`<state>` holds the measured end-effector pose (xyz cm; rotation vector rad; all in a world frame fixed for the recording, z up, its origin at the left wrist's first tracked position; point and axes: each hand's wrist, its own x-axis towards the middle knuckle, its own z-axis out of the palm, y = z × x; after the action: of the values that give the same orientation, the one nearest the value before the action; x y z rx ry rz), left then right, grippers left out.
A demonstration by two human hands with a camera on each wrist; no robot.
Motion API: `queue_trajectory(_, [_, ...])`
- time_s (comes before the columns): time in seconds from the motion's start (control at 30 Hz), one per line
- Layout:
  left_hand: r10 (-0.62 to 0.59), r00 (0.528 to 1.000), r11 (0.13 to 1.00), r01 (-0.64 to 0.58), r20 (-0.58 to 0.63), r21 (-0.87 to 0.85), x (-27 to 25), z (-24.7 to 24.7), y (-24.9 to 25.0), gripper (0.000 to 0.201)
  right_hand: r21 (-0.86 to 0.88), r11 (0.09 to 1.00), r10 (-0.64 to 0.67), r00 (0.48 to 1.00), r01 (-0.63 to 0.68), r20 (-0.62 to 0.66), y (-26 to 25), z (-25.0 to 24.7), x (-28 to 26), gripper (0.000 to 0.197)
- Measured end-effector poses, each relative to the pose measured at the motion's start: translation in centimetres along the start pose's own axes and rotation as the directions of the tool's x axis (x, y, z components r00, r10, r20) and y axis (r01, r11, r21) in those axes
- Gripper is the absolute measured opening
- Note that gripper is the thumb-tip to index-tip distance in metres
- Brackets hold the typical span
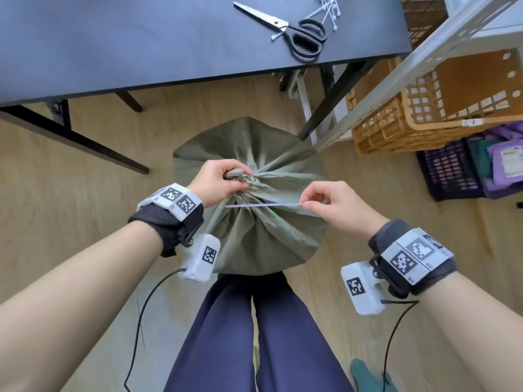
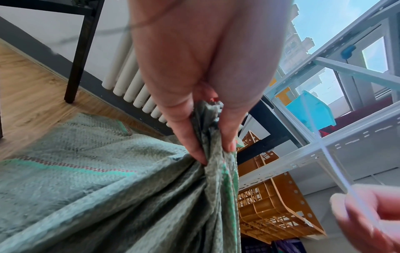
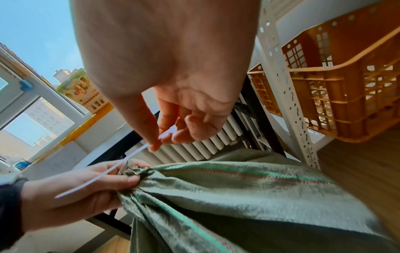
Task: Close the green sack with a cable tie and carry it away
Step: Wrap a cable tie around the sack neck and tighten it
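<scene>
My left hand (image 1: 218,179) grips the gathered neck of the green sack (image 1: 254,222) on the floor; my right hand (image 1: 325,202) pinches the cable tie (image 1: 263,205), lying crosswise just beside the neck, pointing left.

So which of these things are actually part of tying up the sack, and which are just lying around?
In use: green sack, neck bunched in the left hand; cable tie pinched by the right hand.

Lying about: scissors, spare ties on the table, orange crates.
</scene>
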<state>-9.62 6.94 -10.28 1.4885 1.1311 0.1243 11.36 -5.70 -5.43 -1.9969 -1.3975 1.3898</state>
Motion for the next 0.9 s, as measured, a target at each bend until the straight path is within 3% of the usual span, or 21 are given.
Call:
queue_trajectory(0.2, [0.087,0.994,0.988,-0.094,0.064,0.125,-1.0,-0.1,0.7,0.018,-0.07,0.988,0.142,0.983,-0.135,0.12,1.5,3.7,0.3,0.01])
queue_trajectory(0.43, [0.206,0.976,0.94,-0.219,0.076,0.262,-1.6,0.5,0.5,0.02,0.11,0.938,0.311,0.937,-0.33,0.157,1.2,6.5,1.5,0.018])
queue_trajectory(0.57, [0.255,0.966,0.927,-0.258,0.045,0.274,-2.0,0.9,0.2,0.02,0.262,0.816,0.465,0.855,-0.515,0.23,1.0,7.4,2.2,0.012])
queue_trajectory(0.7, [0.258,0.966,0.92,-0.251,0.019,0.301,-2.3,1.1,0.1,0.016,0.488,0.635,0.512,0.799,-0.599,0.315,1.0,7.6,2.8,0.01])
queue_trajectory(0.8, [0.257,0.962,0.881,-0.271,0.087,0.388,-2.8,1.4,-0.4,0.045,0.596,0.512,0.515,0.776,-0.619,0.364,0.9,7.5,3.1,0.006])
queue_trajectory(0.9, [0.274,0.936,0.767,-0.352,0.223,0.537,-3.4,2.0,-0.8,0.065,0.633,0.446,0.52,0.759,-0.633,0.393,1.0,7.4,3.5,0.009])
